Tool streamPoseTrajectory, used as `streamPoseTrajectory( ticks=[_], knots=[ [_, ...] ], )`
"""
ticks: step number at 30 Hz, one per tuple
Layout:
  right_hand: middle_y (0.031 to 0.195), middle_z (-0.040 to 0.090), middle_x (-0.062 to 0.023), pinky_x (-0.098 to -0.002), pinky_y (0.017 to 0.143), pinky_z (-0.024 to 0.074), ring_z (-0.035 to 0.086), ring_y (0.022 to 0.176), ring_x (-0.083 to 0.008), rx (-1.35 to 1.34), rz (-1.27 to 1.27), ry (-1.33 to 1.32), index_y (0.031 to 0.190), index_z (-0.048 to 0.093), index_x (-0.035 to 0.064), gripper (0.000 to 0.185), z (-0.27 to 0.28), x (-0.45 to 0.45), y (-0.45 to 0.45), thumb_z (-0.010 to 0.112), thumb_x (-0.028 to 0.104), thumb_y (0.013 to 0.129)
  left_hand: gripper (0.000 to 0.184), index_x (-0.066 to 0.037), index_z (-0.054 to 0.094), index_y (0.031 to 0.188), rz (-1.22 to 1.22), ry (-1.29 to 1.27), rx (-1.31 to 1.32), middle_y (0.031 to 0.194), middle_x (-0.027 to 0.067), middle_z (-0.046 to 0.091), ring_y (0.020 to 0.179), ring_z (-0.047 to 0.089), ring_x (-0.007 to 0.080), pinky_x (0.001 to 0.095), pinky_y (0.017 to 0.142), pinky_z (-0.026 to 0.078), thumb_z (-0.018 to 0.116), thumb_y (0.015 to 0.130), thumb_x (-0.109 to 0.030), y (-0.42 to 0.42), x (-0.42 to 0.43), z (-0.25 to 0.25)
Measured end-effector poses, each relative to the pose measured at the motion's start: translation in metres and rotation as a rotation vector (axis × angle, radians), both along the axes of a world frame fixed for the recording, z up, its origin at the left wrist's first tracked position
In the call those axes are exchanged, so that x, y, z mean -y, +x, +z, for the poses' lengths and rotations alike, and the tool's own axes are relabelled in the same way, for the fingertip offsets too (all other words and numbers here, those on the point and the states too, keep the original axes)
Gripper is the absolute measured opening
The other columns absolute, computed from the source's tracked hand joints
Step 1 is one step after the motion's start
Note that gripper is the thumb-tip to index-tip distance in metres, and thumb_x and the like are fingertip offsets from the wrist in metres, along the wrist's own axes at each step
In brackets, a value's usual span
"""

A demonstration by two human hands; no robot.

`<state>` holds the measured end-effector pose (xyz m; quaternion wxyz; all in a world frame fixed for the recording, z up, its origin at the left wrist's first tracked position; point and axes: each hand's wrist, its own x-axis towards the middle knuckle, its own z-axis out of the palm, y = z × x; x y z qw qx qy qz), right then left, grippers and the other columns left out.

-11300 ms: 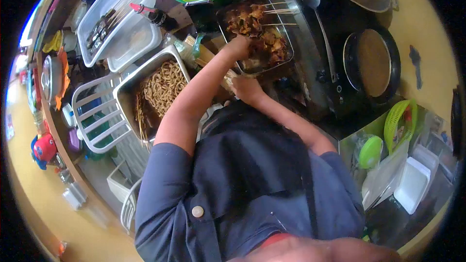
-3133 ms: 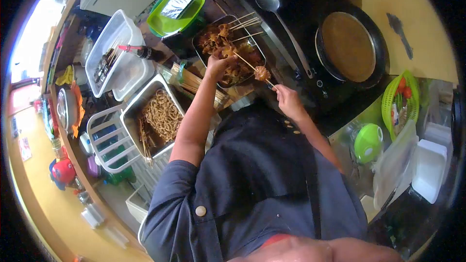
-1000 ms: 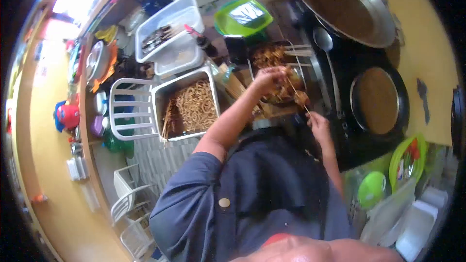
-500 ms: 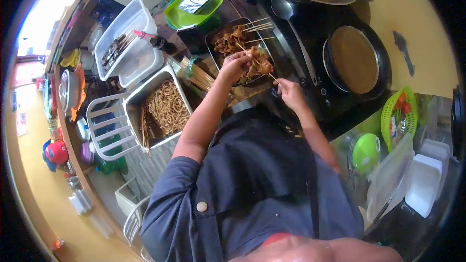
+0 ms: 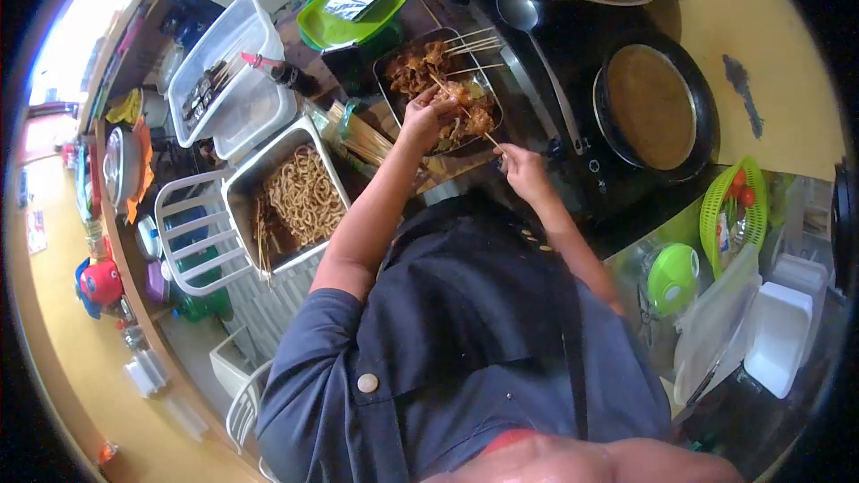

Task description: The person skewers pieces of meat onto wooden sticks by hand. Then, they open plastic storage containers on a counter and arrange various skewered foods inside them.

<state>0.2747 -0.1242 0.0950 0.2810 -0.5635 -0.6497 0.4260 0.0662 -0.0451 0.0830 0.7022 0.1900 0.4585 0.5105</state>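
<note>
My right hand (image 5: 524, 170) pinches the lower end of a thin wooden skewer (image 5: 489, 138) in front of the metal tray (image 5: 390, 100). Over that tray, my left hand (image 5: 428, 118) has its fingers closed on reddish-brown meat (image 5: 467, 100) at the skewer's upper part. Pieces of meat are threaded along the stick. Loose meat lies beneath, partly hidden by the left hand. At the tray's far side rest finished meat skewers (image 5: 419, 68), their bare sticks (image 5: 472, 41) pointing right. A bundle of bare sticks (image 5: 365, 139) in a plastic bag is left of my left hand.
Left stands a deep metal pan of coiled, skewered food (image 5: 302, 197), with plastic tubs (image 5: 255, 121) and a sauce bottle (image 5: 288, 77) beyond. Green trays (image 5: 386, 9) are at the back. On the right are a ladle (image 5: 557, 89), a brown-filled pan (image 5: 651, 107) and a green basket (image 5: 712, 215).
Since three seconds ago, more meat sits bunched on the skewer near my left hand. Earlier, my right hand was down by the sticks. In the last half second both hands have shifted only slightly.
</note>
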Motion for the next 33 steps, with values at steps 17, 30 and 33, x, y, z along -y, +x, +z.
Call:
streamPoseTrajectory(
  ticks=[17,30,33],
  knots=[
    [0.066,0.059,-0.0155,-0.0331,0.057,0.0457,0.059,0.060,-0.0248,-0.052,-0.083,0.149,0.089,0.059,-0.0014,0.016,0.017,-0.032,-0.015,0.047,0.001,0.080,0.035,0.002,0.056,0.104,-0.225,0.125,-0.248,0.085,0.0056,0.062,0.071,0.061,0.0132,0.0244,0.063,0.050,0.066,0.077,-0.018,-0.018,-0.046,0.022],
    [0.059,0.056,-0.0094,-0.0285,0.053,0.0442,0.056,0.054,-0.0163,0.029,-0.127,0.059,0.091,0.061,0.0008,0.016,-0.025,0.017,0.022,0.047,0.004,0.084,0.049,-0.001,0.051,0.104,-0.476,0.341,-1.642,0.093,0.0218,0.059,0.087,0.058,0.0346,0.0408,0.076,0.048,0.067,0.062,-0.020,-0.029,0.000,-0.065],
    [0.063,0.057,-0.0106,-0.0313,0.055,0.0450,0.055,0.056,-0.0195,0.014,-0.113,0.005,0.092,0.060,-0.0003,0.017,-0.016,0.020,0.025,0.046,0.004,0.084,0.051,-0.001,0.053,0.102,-0.380,0.249,-1.472,0.094,0.0214,0.060,0.088,0.058,0.0332,0.0380,0.077,0.048,0.068,0.058,-0.023,-0.026,-0.002,-0.072]
  ],
)
